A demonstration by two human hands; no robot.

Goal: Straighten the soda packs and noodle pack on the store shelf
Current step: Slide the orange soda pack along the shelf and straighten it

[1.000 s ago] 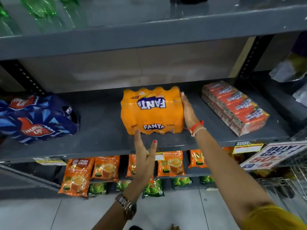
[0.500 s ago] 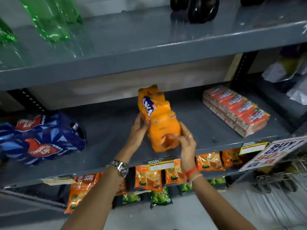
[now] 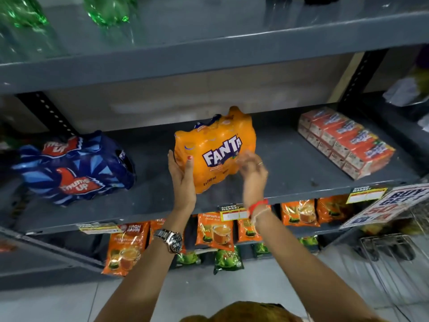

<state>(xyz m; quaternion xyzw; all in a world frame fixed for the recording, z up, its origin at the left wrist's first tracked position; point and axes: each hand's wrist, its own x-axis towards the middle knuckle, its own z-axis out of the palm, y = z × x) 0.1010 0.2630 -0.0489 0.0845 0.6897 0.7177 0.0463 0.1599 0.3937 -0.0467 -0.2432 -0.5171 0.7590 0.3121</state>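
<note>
An orange Fanta pack (image 3: 216, 147) stands upright on the grey middle shelf (image 3: 290, 163), its logo side facing me at a slight angle. My left hand (image 3: 183, 175) grips its front left corner, thumb on the face. My right hand (image 3: 253, 173) is blurred at the pack's lower right front, fingers spread; I cannot tell if it touches the pack. A blue Thums Up pack (image 3: 74, 168) lies tilted at the shelf's left. The red noodle pack (image 3: 346, 140) lies slanted at the right.
Green bottles (image 3: 106, 10) stand on the shelf above. Orange tea pouches (image 3: 216, 231) hang on the shelf below. A promo sign (image 3: 385, 205) juts out at the right, above a wire basket (image 3: 390, 252). Bare shelf lies on both sides of the Fanta pack.
The Fanta pack went from lying flat to end-on in both hands, and now stands upright with its logo side to me. My right hand has loosened from it.
</note>
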